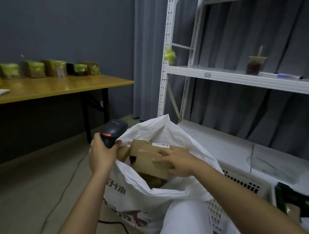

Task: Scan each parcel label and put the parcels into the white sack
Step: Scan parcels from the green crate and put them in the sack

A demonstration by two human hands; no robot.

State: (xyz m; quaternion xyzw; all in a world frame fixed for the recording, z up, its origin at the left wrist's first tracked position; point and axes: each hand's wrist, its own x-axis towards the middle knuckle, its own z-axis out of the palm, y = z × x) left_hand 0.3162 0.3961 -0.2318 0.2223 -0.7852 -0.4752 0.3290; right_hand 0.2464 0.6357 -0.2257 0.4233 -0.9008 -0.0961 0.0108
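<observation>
Grey-walled room, white shelving at right, wooden bench (64, 87) at left carrying a row of wrapped parcels (47, 68). White sack (153, 193) stands open on the floor. Right hand (177, 162), grip curled round a brown cardboard parcel (148, 157), holds it in the sack mouth. Left hand (103, 155) grips the scanner (113, 132). Carton looks stiff, light, label uppermost; best held at opposite edges

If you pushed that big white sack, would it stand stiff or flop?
Probably flop: the white sack has a wrinkled rim that folds over. The cardboard parcel and others inside likely keep it propped up, so it might sag rather than collapse.
</observation>
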